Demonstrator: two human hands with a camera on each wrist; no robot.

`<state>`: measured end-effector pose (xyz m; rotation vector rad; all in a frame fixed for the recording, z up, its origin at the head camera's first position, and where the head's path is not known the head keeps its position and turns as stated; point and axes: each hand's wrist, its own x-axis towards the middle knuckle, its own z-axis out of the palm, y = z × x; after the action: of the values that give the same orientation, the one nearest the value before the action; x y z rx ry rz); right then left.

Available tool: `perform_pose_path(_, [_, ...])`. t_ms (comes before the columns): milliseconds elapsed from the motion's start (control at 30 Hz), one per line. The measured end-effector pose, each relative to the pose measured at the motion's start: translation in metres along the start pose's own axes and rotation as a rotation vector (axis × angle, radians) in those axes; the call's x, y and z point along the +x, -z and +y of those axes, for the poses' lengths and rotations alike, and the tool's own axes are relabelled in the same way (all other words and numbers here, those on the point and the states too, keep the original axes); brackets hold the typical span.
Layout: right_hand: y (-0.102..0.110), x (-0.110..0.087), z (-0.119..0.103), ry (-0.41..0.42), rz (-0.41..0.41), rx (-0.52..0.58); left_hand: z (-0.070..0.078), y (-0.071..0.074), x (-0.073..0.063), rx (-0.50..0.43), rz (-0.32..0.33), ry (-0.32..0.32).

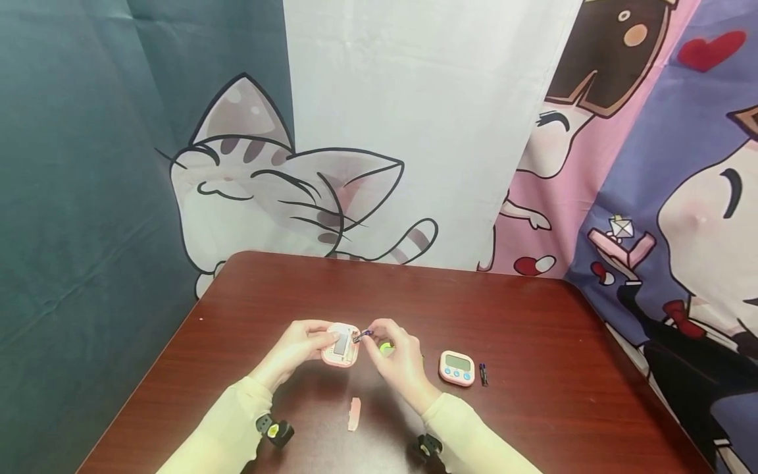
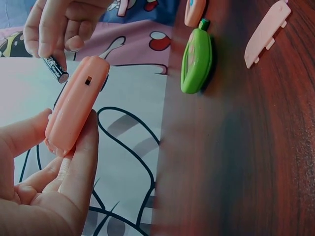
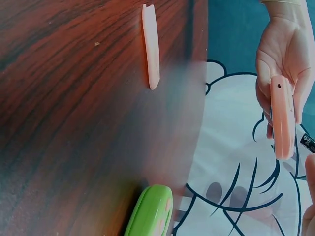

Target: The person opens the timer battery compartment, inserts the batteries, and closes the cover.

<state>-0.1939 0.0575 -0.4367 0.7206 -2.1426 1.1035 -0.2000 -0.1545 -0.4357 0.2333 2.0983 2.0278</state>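
Note:
My left hand grips a pink digital timer above the table, thumb on its back, which faces the head camera. Along its right side the battery compartment shows uncovered. Between the fingertips of my right hand is a small dark battery, tilted, its lower end close beside the timer. A pink battery cover lies loose on the table in front of the hands. Partly hidden behind the right hand is a green timer, seen more fully in the left wrist view.
To the right on the brown table lies a second pink timer, screen up with blue buttons. A dark battery lies beside it. Printed cloths hang behind and at the sides of the table.

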Motion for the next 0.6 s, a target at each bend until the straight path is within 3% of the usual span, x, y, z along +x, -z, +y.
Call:
perform_pose_path(133, [0.0015,-0.0018,0.0010,0.104,0.041,-0.036,0.0023,0.0000,-0.0005,0.004,0.011,0.008])
perform_pose_path(400, [0.0013,-0.0016,0.0068,0.388,0.067,-0.086,0.0044,-0.0004,0.0005,-0.012,0.013,0.007])
perform_pose_path(600, [0.0009,0.0001,0.0083,0.523,0.082,-0.105,0.0025,-0.0025,0.0040,-0.028,0.013,0.016])
